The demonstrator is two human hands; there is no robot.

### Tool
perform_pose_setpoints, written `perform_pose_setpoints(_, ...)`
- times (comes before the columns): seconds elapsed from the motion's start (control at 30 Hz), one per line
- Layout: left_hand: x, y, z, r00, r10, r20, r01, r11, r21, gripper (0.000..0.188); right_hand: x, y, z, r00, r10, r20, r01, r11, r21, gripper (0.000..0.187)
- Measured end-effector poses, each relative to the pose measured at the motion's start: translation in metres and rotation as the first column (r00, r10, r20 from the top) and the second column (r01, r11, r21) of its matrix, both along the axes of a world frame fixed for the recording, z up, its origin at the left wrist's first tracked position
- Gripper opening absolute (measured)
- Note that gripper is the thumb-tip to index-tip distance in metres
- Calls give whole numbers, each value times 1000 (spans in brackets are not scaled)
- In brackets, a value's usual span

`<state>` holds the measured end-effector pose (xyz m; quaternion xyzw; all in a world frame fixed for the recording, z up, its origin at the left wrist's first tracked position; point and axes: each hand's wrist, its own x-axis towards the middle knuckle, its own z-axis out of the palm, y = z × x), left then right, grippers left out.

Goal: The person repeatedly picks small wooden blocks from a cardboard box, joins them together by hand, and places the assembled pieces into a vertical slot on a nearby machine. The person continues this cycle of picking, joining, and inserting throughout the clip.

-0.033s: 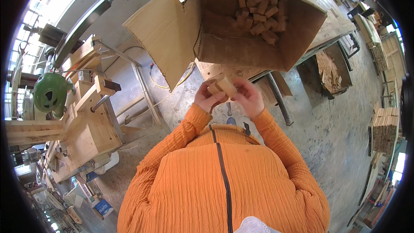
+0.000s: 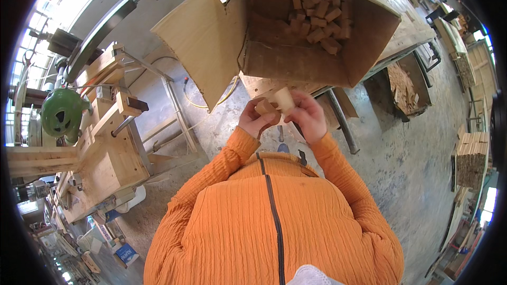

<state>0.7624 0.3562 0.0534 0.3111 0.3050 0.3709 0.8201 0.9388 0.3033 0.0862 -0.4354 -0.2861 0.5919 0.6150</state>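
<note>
Presently: one wooden block [image 2: 264,107], pinched between left hand [image 2: 254,120] fingers; one pale piece [image 2: 284,100], pinched by right hand [image 2: 310,119]; both before the carton's [image 2: 296,66] near edge. Steady wrists, light grip advisable.

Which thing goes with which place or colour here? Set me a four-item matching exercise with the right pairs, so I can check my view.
Things:
1. Pale wooden piece
2. Pile of small blocks
3. Rounded machine housing
4. Tan wooden block

Places or colours:
A. Green
B. In the left hand
C. In the right hand
D. Inside the open box

Right pairs: 1-C, 2-D, 3-A, 4-B
</note>
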Motion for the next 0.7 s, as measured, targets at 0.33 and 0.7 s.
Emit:
perform_pose_setpoints(0.33, 5, -5, 16, 991, -35, 131, 48, 995, -92, 51, 24, 6, 10, 892, -420, 169, 378, 896, 234, 39)
perform_pose_setpoints(0.7, -4, -3, -5, 974, -42, -221, 151, 852, 502, 51, 5, -11, -23, 937, 159, 311, -203, 972, 114, 43)
